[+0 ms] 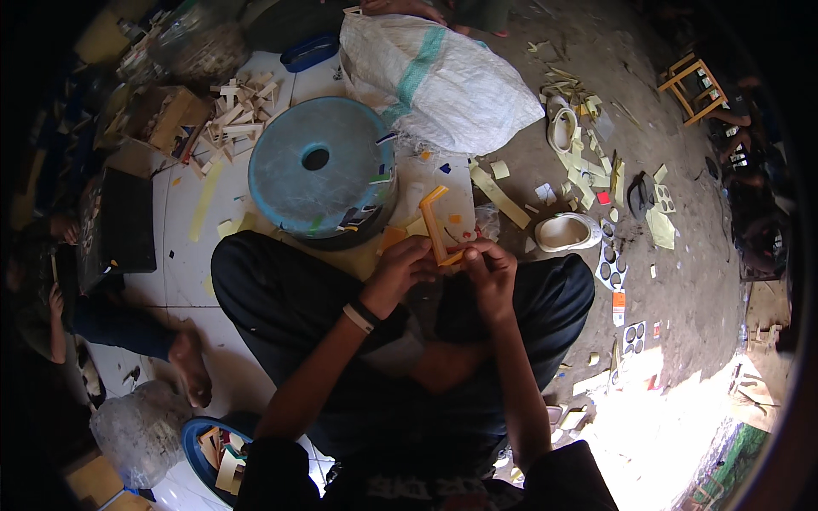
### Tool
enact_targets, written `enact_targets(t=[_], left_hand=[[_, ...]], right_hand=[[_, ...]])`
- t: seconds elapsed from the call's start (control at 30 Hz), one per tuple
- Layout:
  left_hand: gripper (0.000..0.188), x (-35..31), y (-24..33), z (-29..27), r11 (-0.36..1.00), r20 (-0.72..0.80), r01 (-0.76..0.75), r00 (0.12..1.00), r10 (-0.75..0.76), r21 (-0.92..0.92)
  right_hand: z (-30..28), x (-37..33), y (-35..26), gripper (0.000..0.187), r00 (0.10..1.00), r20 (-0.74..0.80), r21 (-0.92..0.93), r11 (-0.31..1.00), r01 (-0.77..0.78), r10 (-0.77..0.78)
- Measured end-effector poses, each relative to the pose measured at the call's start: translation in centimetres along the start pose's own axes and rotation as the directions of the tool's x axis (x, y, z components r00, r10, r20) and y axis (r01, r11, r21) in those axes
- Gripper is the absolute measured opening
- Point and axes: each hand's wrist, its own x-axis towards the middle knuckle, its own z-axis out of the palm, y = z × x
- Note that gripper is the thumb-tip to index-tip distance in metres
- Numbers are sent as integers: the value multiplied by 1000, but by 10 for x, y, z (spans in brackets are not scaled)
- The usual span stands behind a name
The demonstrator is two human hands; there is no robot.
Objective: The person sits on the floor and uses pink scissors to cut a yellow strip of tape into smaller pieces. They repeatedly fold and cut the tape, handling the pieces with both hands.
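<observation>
An orange-yellow bracket-shaped piece is held up in front of my crossed legs. It has a long bar with a short arm bent off each end. My left hand is closed, its fingertips at the lower part of the long bar. On the other side, my right hand pinches the lower short arm between thumb and fingers. Just beyond the piece stands a round blue-grey drum with a hole in its top. Small coloured scraps stick to its side and rim.
A white woven sack lies beyond the drum, near a pile of pale wooden pieces. White clogs and paper scraps litter the floor at right. At left, another person's foot rests near a blue tub of pieces.
</observation>
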Motion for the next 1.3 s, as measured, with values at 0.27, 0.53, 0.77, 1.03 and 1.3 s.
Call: enact_targets(t=[0.27, 0.53, 0.77, 1.03, 1.3], left_hand=[[40, -2, 3, -1, 988, -103, -150, 983, 154, 42], [35, -2, -5, 12, 911, 93, -196, 980, 174, 363], [28, -1, -10, 17, 893, 176, -205, 974, 145, 401], [30, -6, -11, 11, 927, 127, -6, 991, -46, 376], [31, -3, -17, 22, 524, 140, -509, 795, 590, 683]], right_hand=[[-8, 1, -4, 24, 947, 321, 29, 1000, -4, -5], [-14, 9, -1, 36, 996, 52, -11, 998, 68, -67], [-7, 13, 10, 20, 974, 16, -124, 966, 228, -228], [-15, 13, 22, 10, 987, -157, -103, 994, 28, -45], [-24, 11, 37, 20, 971, -153, 101, 980, -169, 183]])
